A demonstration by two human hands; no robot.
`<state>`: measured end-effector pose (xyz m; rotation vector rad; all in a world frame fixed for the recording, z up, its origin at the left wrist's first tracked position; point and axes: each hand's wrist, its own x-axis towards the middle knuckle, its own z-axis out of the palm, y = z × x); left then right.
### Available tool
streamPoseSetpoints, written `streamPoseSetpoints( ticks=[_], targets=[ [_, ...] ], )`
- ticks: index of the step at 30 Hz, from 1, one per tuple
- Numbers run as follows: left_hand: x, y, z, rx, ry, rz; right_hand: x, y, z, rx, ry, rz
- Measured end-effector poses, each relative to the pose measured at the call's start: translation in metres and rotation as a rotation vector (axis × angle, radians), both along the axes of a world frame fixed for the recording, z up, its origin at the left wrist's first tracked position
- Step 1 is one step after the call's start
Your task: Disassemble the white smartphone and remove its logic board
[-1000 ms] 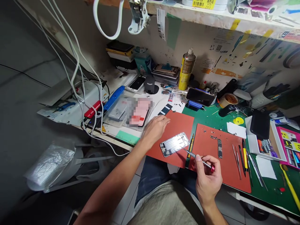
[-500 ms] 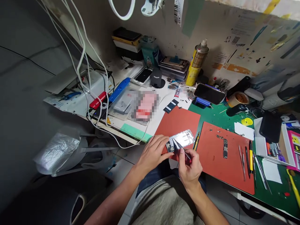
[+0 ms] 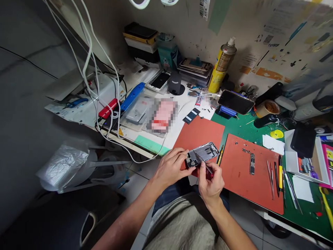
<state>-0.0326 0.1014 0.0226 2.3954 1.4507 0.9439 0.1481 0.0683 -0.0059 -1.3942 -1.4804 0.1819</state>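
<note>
An opened phone housing with bare internals lies at the near edge of a red work mat. My left hand grips its near-left end. My right hand holds a thin silver screwdriver with a red end, its tip resting inside the housing. A gold-handled screwdriver lies just right of the phone. A second red mat to the right carries a small logic board.
Tweezers and pens lie at the right mat's edge. A yellow spray can, stacked phones, a dark phone on a stand and a tape roll stand behind. White cables hang at left over plastic trays.
My left hand came back from the left mat's far side and took hold of the phone housing. My right hand brought the screwdriver from the right mat's edge into the housing.
</note>
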Motion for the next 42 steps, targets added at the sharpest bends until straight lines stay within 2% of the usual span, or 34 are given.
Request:
streamPoseSetpoints(
  ticks=[6,12,19,23,29,42],
  targets=[
    [-0.002,0.0,0.001,-0.034,-0.018,-0.003,0.0,0.001,-0.002,0.017,0.012,0.024],
    [-0.004,0.004,0.005,-0.05,-0.007,-0.03,0.003,0.005,0.007,0.084,-0.067,0.165],
    [-0.005,0.008,0.009,-0.063,-0.011,-0.045,0.002,0.007,0.004,0.115,-0.158,0.145],
    [-0.005,0.009,0.009,-0.073,-0.011,-0.039,0.002,0.009,0.006,0.106,-0.147,0.198],
    [-0.003,0.008,0.008,-0.091,-0.035,-0.011,0.003,0.008,0.008,0.107,-0.163,0.188],
    [-0.005,0.01,0.008,-0.094,-0.037,-0.022,0.007,0.015,0.016,0.09,-0.221,0.277]
  ],
)
